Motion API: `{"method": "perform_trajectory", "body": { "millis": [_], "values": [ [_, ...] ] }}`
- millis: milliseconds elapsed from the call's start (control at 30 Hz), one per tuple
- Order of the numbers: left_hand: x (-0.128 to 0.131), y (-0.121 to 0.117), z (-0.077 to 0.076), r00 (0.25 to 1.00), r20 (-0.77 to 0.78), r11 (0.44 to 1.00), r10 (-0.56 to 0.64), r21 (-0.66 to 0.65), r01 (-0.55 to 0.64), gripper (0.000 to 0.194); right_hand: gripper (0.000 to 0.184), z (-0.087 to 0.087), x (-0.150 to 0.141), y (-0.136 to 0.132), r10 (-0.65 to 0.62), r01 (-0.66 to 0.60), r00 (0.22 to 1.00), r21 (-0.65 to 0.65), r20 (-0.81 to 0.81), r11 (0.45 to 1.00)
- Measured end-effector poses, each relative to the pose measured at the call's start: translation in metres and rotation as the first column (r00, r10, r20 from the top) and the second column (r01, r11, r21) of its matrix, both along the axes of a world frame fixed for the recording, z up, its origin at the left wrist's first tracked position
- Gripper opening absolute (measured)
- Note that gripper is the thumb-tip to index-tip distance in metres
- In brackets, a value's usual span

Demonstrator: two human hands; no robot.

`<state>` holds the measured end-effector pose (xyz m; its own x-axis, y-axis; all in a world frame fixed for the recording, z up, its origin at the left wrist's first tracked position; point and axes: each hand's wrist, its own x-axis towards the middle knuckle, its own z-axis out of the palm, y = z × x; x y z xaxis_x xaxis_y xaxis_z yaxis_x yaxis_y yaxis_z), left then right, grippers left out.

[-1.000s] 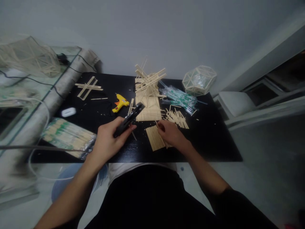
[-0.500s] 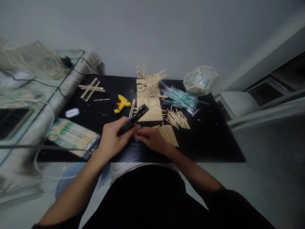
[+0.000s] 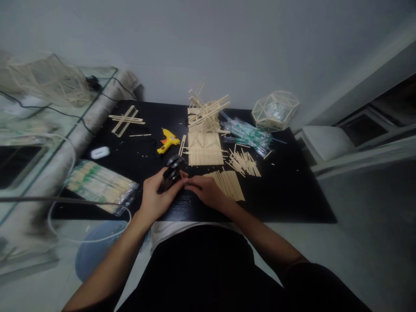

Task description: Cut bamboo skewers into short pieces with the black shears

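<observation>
My left hand (image 3: pixel 155 195) is closed around a black hand tool (image 3: pixel 171 173) whose rounded head points up and away; its exact kind is unclear. Fingertips pinched, my right hand (image 3: pixel 206 190) meets the left thumb. A thin wooden stick (image 3: pixel 182 174) seems to be between them, mostly hidden by fingers. Beside the right wrist lies a flat row of wooden sticks (image 3: pixel 232 185). Beyond the hands, a wooden board (image 3: pixel 204 158) carries a stick framework (image 3: pixel 209 112). A yellow glue gun (image 3: pixel 169 141) rests to the left of the board.
Loose short sticks (image 3: pixel 245 162), plastic-wrapped bundles (image 3: pixel 250 134) and a faceted stick frame (image 3: pixel 276 110) occupy the right side of the black table (image 3: pixel 286 186). Leftward are crossed sticks (image 3: pixel 126 120), a white case (image 3: pixel 100 152) and a stick pack (image 3: pixel 100 184). A cable (image 3: pixel 65 200) crosses at left.
My right hand has moved left from the stick row to the left hand's fingertips. The black tool has turned in my left hand, its head now nearer and more upright.
</observation>
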<state>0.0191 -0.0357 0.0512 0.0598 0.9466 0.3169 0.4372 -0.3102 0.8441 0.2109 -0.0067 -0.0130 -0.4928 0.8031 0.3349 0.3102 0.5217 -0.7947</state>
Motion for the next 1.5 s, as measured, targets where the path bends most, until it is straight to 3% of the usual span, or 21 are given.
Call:
{"method": "perform_trajectory", "body": {
  "millis": [100, 367, 633, 1000, 1500],
  "values": [
    [0.002, -0.003, -0.007, 0.996, 0.07, 0.997, 0.058, -0.058, -0.054, 0.021, 0.015, -0.003, 0.0, 0.0, 0.005, -0.005, 1.0, 0.015, 0.01, 1.0],
    [0.008, -0.002, -0.015, 0.98, 0.186, 0.988, 0.073, -0.15, -0.045, 0.026, 0.013, -0.003, 0.001, -0.001, -0.017, 0.018, 1.0, -0.028, 0.016, 0.999],
    [0.013, -0.004, -0.027, 0.955, 0.263, 0.978, 0.137, -0.191, -0.088, 0.024, 0.013, -0.004, 0.001, -0.001, -0.004, 0.002, 0.999, 0.04, 0.051, 0.999],
    [0.011, -0.002, -0.02, 0.948, 0.279, 0.97, 0.152, -0.225, -0.089, 0.027, 0.016, -0.007, -0.002, 0.0, 0.003, -0.002, 0.999, -0.02, 0.045, 1.0],
    [0.012, -0.002, -0.02, 0.949, 0.276, 0.964, 0.149, -0.255, -0.077, 0.028, 0.021, -0.008, -0.002, 0.0, 0.038, -0.038, 0.999, 0.028, 0.025, 0.999]
  ]
}}
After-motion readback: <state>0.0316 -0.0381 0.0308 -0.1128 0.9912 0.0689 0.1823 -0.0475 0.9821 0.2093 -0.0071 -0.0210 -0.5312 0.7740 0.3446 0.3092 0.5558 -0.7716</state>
